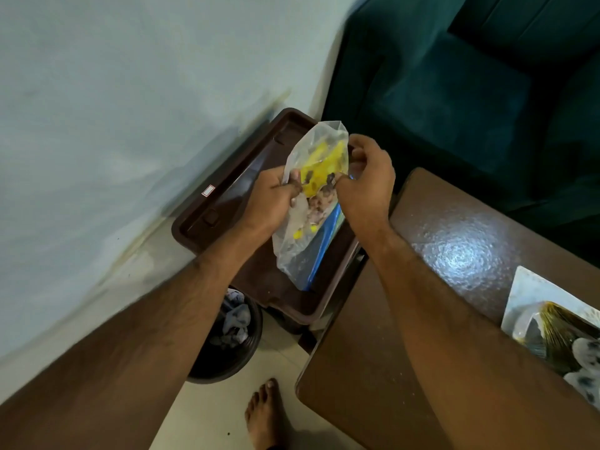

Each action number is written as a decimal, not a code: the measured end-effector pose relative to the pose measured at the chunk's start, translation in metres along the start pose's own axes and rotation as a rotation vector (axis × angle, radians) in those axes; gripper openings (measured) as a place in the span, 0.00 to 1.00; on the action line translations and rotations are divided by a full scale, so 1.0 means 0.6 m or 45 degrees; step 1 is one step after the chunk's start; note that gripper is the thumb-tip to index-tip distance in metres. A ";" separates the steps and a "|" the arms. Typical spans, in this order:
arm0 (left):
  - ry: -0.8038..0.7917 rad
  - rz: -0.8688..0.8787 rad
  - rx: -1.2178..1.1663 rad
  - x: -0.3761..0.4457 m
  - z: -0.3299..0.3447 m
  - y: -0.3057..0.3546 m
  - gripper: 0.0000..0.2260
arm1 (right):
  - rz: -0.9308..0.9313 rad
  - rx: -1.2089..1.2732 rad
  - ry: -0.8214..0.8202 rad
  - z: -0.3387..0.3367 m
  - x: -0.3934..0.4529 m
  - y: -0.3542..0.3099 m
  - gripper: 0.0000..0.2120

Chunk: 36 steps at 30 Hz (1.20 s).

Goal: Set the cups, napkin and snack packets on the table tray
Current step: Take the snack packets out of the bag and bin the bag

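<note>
Both hands mid-frame: left hand (276, 199) and right hand (367, 180) fingers closed on clear plastic snack packet with yellow contents (316, 177), held above dark brown plastic tray (207, 219).

At the upper right of the frame I see my dark green sofa (454, 92). The pale wall (113, 108) fills the upper left, with stains low down. At the lower middle stands a dark round bin (227, 345) holding what seems to be crumpled paper. My bare foot (264, 414) rests on the light floor (207, 417) at the bottom.
</note>
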<state>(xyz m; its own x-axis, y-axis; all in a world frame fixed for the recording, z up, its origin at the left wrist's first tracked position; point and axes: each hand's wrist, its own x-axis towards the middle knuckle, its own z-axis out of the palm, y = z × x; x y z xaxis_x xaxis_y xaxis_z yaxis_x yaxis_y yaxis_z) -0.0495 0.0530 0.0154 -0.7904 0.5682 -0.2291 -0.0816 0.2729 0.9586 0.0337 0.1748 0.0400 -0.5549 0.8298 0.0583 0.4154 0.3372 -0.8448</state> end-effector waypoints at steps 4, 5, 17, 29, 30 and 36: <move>-0.131 0.122 0.033 0.008 -0.010 0.016 0.16 | -0.113 -0.210 -0.151 -0.013 0.022 0.001 0.22; -0.146 0.131 0.021 0.009 -0.012 0.019 0.15 | -0.117 -0.232 -0.135 -0.016 0.027 0.000 0.16; 0.237 0.511 0.869 -0.006 -0.020 0.044 0.26 | -0.155 0.115 0.105 -0.028 0.030 -0.034 0.07; 0.117 0.863 0.617 -0.020 -0.021 0.124 0.16 | -0.068 0.217 -0.423 -0.063 0.025 0.044 0.49; 0.086 0.892 0.609 -0.020 -0.022 0.129 0.16 | -0.062 0.247 -0.383 -0.061 0.025 0.045 0.42; 0.381 0.687 0.317 -0.003 -0.045 0.082 0.26 | -0.048 0.401 -0.115 -0.063 0.028 0.016 0.10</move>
<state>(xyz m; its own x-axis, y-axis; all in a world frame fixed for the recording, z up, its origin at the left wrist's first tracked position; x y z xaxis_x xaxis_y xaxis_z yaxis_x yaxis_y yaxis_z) -0.0682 0.0444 0.0678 -0.8185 0.4453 0.3630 0.4869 0.2021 0.8498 0.0556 0.2086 0.0528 -0.6334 0.7717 0.0569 0.1583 0.2012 -0.9667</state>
